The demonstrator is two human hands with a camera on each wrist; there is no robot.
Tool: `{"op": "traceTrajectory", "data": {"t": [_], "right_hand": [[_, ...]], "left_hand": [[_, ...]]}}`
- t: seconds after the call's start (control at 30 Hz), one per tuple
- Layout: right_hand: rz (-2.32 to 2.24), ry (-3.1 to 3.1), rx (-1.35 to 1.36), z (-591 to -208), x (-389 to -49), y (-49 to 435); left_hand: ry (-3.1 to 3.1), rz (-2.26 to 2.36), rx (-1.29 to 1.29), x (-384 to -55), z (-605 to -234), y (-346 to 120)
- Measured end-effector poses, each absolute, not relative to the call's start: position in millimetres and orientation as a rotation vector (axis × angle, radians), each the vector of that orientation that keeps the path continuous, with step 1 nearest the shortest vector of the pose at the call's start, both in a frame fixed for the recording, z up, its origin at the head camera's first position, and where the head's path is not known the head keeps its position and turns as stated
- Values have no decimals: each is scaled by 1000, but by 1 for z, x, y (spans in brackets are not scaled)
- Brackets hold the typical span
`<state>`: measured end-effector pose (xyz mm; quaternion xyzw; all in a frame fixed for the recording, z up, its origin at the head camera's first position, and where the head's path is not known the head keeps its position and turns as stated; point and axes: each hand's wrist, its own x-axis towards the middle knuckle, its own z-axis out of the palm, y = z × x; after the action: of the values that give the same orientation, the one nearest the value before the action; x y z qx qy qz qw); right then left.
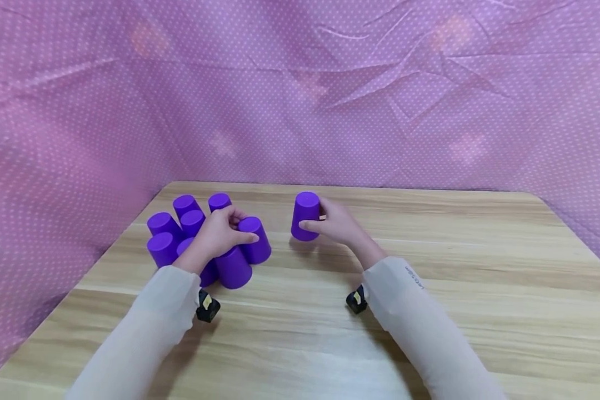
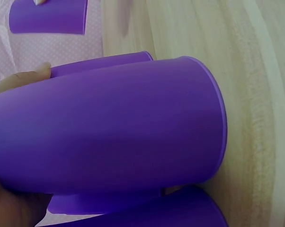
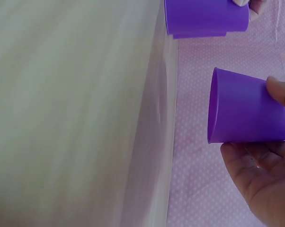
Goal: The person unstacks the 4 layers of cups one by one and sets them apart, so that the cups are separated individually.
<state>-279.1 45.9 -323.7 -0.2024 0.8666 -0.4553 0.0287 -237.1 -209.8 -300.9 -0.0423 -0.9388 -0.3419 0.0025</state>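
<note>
My right hand [image 1: 341, 226] grips an upside-down purple cup [image 1: 305, 214], thumb on one side and fingers on the other. In the right wrist view that cup [image 3: 246, 109] hangs above the tabletop, its open rim facing down toward the wood. On the left, my left hand [image 1: 216, 233] reaches over a cluster of purple cups and holds another upside-down cup [image 1: 256, 244] at the cluster's right edge between thumb and fingers. Close beside it stands a nearer cup [image 1: 234, 269], large in the left wrist view, which partly hides the held cup [image 2: 100, 64] there.
Several more upside-down purple cups [image 1: 162, 225] stand packed together at the table's left, some partly hidden by the left hand and forearm. The wooden table [image 1: 455, 289] extends to the right. Pink dotted cloth [image 1: 300, 111] hangs behind and at the sides.
</note>
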Motion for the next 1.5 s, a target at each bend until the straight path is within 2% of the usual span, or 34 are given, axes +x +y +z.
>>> {"op": "traceTrajectory", "data": {"t": [0.83, 1.5], "right_hand": [[-1294, 2702, -360, -326, -286, -9], [-1276, 2714, -321, -328, -281, -13]], "left_hand": [[-2890, -1154, -130, -239, -306, -204], [-2926, -1156, -161, -241, -305, -198]]}}
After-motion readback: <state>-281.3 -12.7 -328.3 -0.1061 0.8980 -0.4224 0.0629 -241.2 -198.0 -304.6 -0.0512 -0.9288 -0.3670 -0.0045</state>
